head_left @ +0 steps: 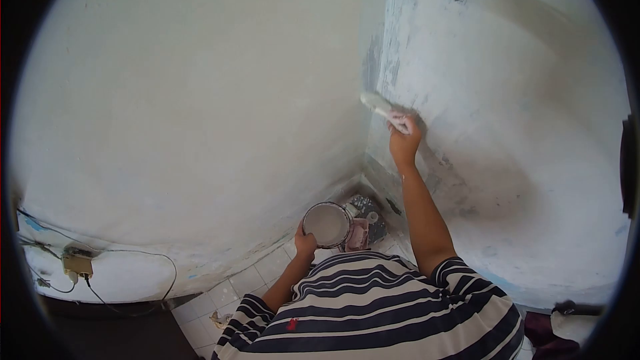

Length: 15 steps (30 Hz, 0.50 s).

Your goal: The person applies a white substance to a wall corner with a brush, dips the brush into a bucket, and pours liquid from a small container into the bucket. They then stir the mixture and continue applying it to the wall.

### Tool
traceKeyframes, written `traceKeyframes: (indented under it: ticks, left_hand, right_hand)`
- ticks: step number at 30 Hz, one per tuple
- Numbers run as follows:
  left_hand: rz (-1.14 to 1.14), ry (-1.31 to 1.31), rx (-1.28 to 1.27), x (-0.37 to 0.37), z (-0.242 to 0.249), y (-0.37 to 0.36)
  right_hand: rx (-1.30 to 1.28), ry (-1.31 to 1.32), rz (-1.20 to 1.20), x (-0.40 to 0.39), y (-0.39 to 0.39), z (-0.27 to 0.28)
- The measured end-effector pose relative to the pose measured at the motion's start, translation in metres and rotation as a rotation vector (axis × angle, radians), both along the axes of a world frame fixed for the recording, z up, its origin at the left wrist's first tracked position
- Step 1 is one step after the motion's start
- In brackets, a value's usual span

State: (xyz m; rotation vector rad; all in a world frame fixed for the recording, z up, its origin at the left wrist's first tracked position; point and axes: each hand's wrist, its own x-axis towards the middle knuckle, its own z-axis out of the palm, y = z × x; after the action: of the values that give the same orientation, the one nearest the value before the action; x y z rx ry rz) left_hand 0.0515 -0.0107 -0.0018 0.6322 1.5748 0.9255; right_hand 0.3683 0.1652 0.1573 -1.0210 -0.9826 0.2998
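Observation:
A paintbrush (377, 103) with a pale, coated head is in my right hand (405, 132), its fingers closed round the handle. The brush head is at the corner where the grey-beige wall (220, 80) meets the whitish, patchy wall (520, 93). Down by my body, my left hand (305, 242) grips the rim of a round bucket (327, 225) that holds pale grey paint. Dark streaks mark the strip of wall above the brush.
Beside the bucket are a pink container (357, 234) and a dark, paint-spattered object (377, 225). A socket box (77, 265) with loose cables hangs at the lower left, above a dark surface (120, 333). White floor tiles (247, 281) show below.

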Motion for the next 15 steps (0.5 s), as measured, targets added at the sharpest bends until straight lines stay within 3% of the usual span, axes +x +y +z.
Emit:
traceKeyframes:
  ticks: [2, 5, 7, 10, 11, 15]
  left_hand:
    - [-0.007, 0.072, 0.018, -0.003, -0.030, -0.002]
    - [-0.013, 0.125, 0.046, 0.003, -0.035, 0.000]
    - [-0.002, 0.111, 0.035, 0.010, -0.036, -0.005]
    - [0.008, 0.152, -0.025, 0.012, -0.043, -0.003]
    - [0.011, 0.147, -0.026, 0.013, -0.046, -0.003]
    - [0.099, 0.032, 0.007, 0.028, -0.032, -0.008]
  right_hand:
    - [-0.123, -0.050, 0.020, 0.007, 0.001, -0.036]
    - [-0.198, -0.208, -0.031, 0.009, 0.003, -0.007]
    - [-0.105, -0.341, -0.097, 0.005, 0.005, 0.057]
    - [0.166, -0.282, -0.115, -0.001, -0.005, 0.148]
    - [0.299, -0.297, -0.172, 0.001, -0.004, 0.162]
    - [0.437, -0.177, -0.101, 0.002, 0.004, 0.153]
